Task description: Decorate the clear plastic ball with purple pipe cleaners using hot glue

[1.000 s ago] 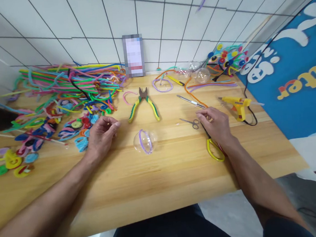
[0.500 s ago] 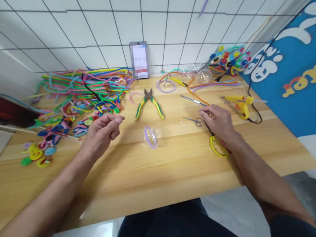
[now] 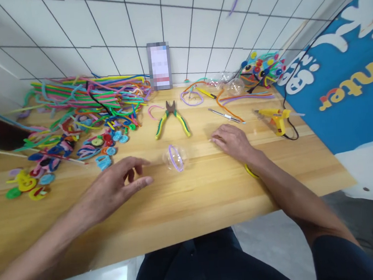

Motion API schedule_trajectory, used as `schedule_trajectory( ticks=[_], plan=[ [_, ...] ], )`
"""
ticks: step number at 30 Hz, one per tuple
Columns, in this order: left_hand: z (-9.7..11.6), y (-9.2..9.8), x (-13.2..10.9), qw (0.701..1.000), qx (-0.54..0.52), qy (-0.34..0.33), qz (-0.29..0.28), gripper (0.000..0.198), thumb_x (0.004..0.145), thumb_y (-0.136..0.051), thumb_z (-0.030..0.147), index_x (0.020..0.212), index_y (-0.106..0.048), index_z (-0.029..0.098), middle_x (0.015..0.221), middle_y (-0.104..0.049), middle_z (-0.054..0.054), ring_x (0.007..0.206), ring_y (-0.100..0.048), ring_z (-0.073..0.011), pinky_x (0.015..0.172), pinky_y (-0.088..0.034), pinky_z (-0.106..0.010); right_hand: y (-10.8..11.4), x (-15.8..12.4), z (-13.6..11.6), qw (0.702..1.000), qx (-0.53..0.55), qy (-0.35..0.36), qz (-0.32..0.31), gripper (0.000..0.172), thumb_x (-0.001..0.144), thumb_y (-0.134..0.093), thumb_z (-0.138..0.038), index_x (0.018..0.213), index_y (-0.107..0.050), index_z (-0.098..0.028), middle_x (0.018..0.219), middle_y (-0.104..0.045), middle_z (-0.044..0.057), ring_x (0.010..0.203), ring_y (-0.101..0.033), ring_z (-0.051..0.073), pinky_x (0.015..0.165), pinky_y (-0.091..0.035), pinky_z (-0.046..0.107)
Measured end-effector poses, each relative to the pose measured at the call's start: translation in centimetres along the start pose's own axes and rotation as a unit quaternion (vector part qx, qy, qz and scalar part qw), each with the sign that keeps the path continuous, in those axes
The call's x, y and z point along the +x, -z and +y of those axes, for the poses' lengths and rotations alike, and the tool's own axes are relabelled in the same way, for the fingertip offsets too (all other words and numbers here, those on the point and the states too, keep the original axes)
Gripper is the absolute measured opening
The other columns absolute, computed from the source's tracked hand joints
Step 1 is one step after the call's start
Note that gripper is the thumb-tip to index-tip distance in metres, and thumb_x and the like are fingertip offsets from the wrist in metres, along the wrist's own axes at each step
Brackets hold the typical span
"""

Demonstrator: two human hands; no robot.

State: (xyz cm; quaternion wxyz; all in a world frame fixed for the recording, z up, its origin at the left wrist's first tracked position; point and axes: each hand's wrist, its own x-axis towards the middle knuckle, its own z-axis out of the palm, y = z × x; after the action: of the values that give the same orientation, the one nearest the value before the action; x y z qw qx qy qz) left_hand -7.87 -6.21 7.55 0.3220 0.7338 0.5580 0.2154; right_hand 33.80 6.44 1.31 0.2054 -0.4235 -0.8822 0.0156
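A clear plastic ball (image 3: 184, 161) with a purple fuzzy ring (image 3: 176, 158) around it lies on the table between my hands. My left hand (image 3: 127, 181) is left of the ball, thumb and fingers apart, holding nothing and not touching it. My right hand (image 3: 234, 142) is palm down to the right of the ball, its fingers extended left and slightly bent; I see nothing held in it. Under my right forearm shows part of a yellow scissors handle (image 3: 250, 171). The small metal scissors are hidden. Green-and-yellow pliers (image 3: 171, 118) rest behind the ball.
Pipe cleaners (image 3: 86, 97) are heaped at the back left, coiled pieces (image 3: 28, 181) before them. A phone (image 3: 160, 67) leans on the tiled wall. A pen (image 3: 223, 115), a yellow cutter (image 3: 206, 93), clear balls (image 3: 235, 87) and a yellow glue gun (image 3: 275, 118) lie right.
My left hand has come down toward me and opened from a pinch. My right hand has moved left, over the small scissors' place. The view has shifted slightly.
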Motion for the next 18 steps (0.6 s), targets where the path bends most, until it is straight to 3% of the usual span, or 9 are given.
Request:
schedule_trajectory(
  ticks=[3, 6, 9, 12, 15, 17, 18],
  plan=[
    [0.4, -2.1, 1.1, 0.996, 0.002, -0.048, 0.077, 0.079, 0.092, -0.078, 0.075, 0.151, -0.061, 0.025, 0.124, -0.071, -0.01, 0.091, -0.07, -0.0236, 0.079, -0.064, -0.04, -0.6, 0.3, -0.5, 0.999, -0.037, 0.003, -0.023, 0.023, 0.111, -0.059, -0.028, 0.1, -0.079, -0.023, 0.101, -0.079, 0.013, 0.1, -0.071, 0.029, 0.093, -0.055, 0.042],
    [0.6, -4.1, 2.2, 0.993, 0.01, -0.094, 0.071, 0.094, 0.089, -0.085, 0.072, 0.163, -0.047, 0.029, 0.144, -0.063, -0.014, 0.101, -0.072, -0.0245, 0.09, -0.067, -0.046, -0.7, 0.1, -0.7, 0.999, -0.042, -0.01, -0.028, 0.02, 0.108, -0.058, -0.024, 0.098, -0.075, -0.022, 0.098, -0.078, 0.013, 0.096, -0.07, 0.029, 0.089, -0.055, 0.041],
    [0.2, -5.6, 3.2, 0.989, 0.021, -0.12, 0.079, 0.104, 0.086, -0.091, 0.069, 0.168, -0.037, 0.034, 0.157, -0.056, -0.015, 0.118, -0.073, -0.0306, 0.102, -0.067, -0.055, -0.3, 0.1, -0.5, 0.999, 0.002, -0.044, -0.025, 0.012, 0.105, -0.059, -0.023, 0.101, -0.071, -0.023, 0.094, -0.078, 0.01, 0.087, -0.072, 0.026, 0.08, -0.054, 0.038],
    [-0.4, -6.7, 4.0, 0.988, 0.027, -0.128, 0.083, 0.108, 0.085, -0.094, 0.065, 0.169, -0.034, 0.035, 0.161, -0.055, -0.016, 0.135, -0.07, -0.037, 0.114, -0.063, -0.063, 0.9, 0.8, 0.1, 0.994, 0.059, -0.089, 0.038, 0.011, 0.103, -0.06, -0.023, 0.108, -0.069, -0.025, 0.093, -0.079, 0.006, 0.081, -0.072, 0.024, 0.077, -0.057, 0.037],
    [-0.9, -7.3, 4.4, 0.988, 0.029, -0.123, 0.088, 0.11, 0.083, -0.096, 0.065, 0.168, -0.036, 0.031, 0.163, -0.057, -0.019, 0.144, -0.066, -0.0412, 0.118, -0.06, -0.066, 2.6, 2.0, -0.6, 0.984, 0.081, -0.095, 0.123, 0.031, 0.096, -0.066, -0.02, 0.126, -0.068, -0.025, 0.12, -0.081, 0.01, 0.093, -0.076, 0.025, 0.084, -0.061, 0.041],
    [-1.2, -7.6, 4.5, 0.988, 0.034, -0.118, 0.092, 0.108, 0.081, -0.097, 0.065, 0.165, -0.041, 0.027, 0.161, -0.06, -0.02, 0.146, -0.066, -0.0434, 0.12, -0.058, -0.068, 3.6, 2.5, -2.4, 0.985, 0.093, -0.074, 0.125, 0.035, 0.095, -0.067, -0.019, 0.129, -0.069, -0.026, 0.133, -0.079, 0.012, 0.101, -0.077, 0.026, 0.088, -0.062, 0.042],
    [-1.3, -7.6, 4.5, 0.988, 0.038, -0.116, 0.09, 0.107, 0.08, -0.098, 0.065, 0.163, -0.044, 0.026, 0.159, -0.063, -0.021, 0.145, -0.067, -0.0441, 0.12, -0.058, -0.069, 3.9, 2.5, -3.6, 0.987, 0.109, -0.066, 0.101, 0.031, 0.097, -0.067, -0.02, 0.127, -0.07, -0.026, 0.128, -0.081, 0.01, 0.1, -0.077, 0.025, 0.088, -0.062, 0.041]
  ],
)
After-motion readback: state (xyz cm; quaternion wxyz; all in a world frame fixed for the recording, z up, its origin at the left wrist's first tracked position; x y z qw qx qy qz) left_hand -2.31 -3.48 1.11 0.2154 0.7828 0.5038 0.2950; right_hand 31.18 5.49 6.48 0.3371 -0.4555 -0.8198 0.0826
